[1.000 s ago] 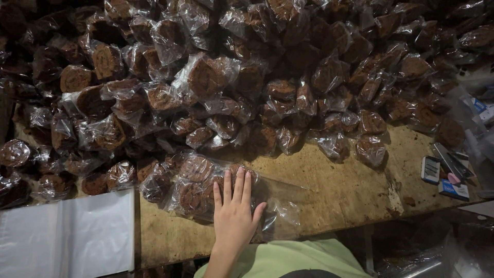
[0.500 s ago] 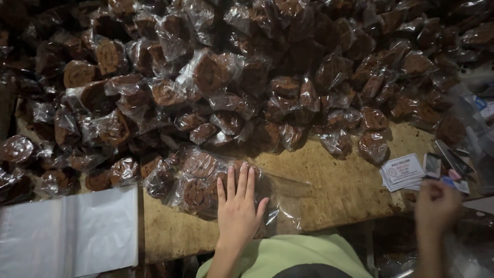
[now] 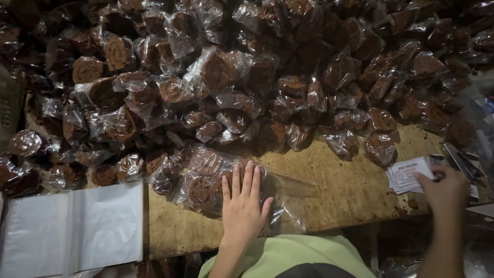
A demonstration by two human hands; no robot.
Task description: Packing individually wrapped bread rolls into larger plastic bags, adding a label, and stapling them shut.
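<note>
Near the lower middle of the frame, the left hand [image 3: 243, 205] lies flat, fingers spread, pressing on a clear bag of brown cakes [image 3: 216, 180] on the wooden bench [image 3: 339, 190]. That bag's long axis runs left to right, its empty open end pointing right. At the right edge, the right hand [image 3: 446, 189] pinches a stack of small white cards [image 3: 407, 175]. Heaped wrapped cakes [image 3: 247, 77] fill the upper frame.
</note>
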